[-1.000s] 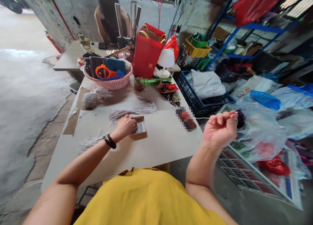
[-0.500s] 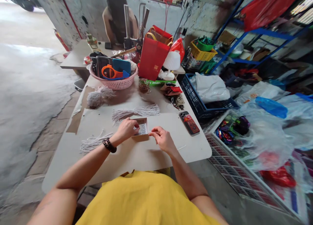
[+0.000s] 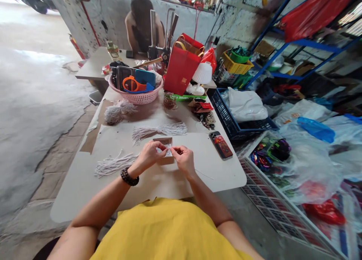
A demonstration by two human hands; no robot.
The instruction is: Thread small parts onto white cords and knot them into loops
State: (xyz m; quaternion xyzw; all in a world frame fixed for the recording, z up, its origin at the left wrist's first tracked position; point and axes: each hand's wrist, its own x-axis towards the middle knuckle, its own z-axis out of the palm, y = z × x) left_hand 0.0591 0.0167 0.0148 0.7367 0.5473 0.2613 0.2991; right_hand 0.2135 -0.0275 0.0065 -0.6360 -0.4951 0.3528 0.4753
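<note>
Over the small cardboard box [image 3: 165, 160], my two hands meet almost fingertip to fingertip. My left hand [image 3: 151, 154], with a dark bead bracelet on its wrist, is closed in a pinch; whatever it holds is too small to make out. My right hand [image 3: 183, 160] is also pinched, and a thin white cord [image 3: 205, 174] trails out behind it over the table. Small whitish pieces show inside the box, partly covered by my fingers. Left of the box lies a loose bunch of white cords [image 3: 114, 165]. Another bundle of cords [image 3: 160, 131] lies just beyond it.
A phone [image 3: 221, 145] lies on the table [image 3: 226, 177] at the right. Further back are a tied cord bundle [image 3: 113, 114], a pink basket [image 3: 138, 97], a red bag [image 3: 181, 67] and a white lamp [image 3: 202, 73]. Crates [image 3: 240, 128] stand to the right. A person [image 3: 141, 26] sits beyond.
My left hand has come up out of the box and toward my right hand. My right hand has shifted to the box's right edge, its fingertips now near the left ones. The view has tilted slightly.
</note>
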